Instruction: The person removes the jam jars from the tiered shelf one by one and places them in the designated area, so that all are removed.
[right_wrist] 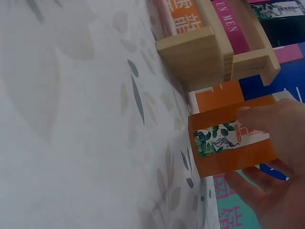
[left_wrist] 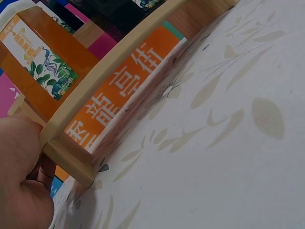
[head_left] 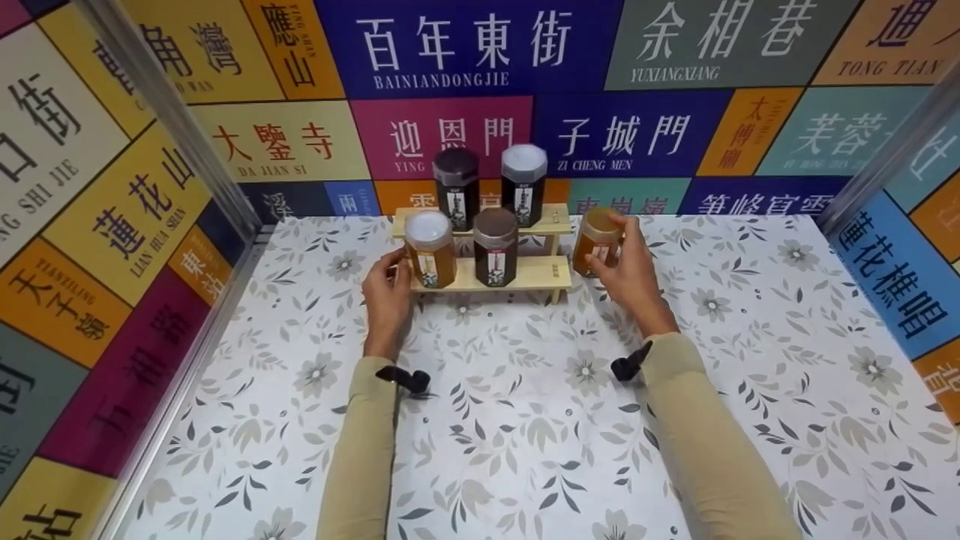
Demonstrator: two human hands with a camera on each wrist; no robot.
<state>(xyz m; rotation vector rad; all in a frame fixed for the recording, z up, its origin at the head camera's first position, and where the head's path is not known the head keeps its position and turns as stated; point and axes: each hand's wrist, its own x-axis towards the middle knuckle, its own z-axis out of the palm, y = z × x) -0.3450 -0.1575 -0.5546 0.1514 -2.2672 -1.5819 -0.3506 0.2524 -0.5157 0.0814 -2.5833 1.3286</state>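
place — booth-like | printed wall panels (head_left: 472,51) | metal posts (head_left: 168,97) | floral tabletop (head_left: 510,420)

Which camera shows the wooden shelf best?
The head view: both tiers of the wooden shelf show, though jars hide parts. The left wrist view shows mainly its lower front edge; the right wrist view, its right end.

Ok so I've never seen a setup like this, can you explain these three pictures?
No machine here: a person works bare-handed. The wide picture comes from a camera worn on the head, looking forward and down; the other two come from a camera on each wrist. On the flower-patterned tabletop sits a two-step wooden stand bearing four jars, two per step. The left hand grips the stand's left end. The right hand holds an amber jar beside the stand's right end.
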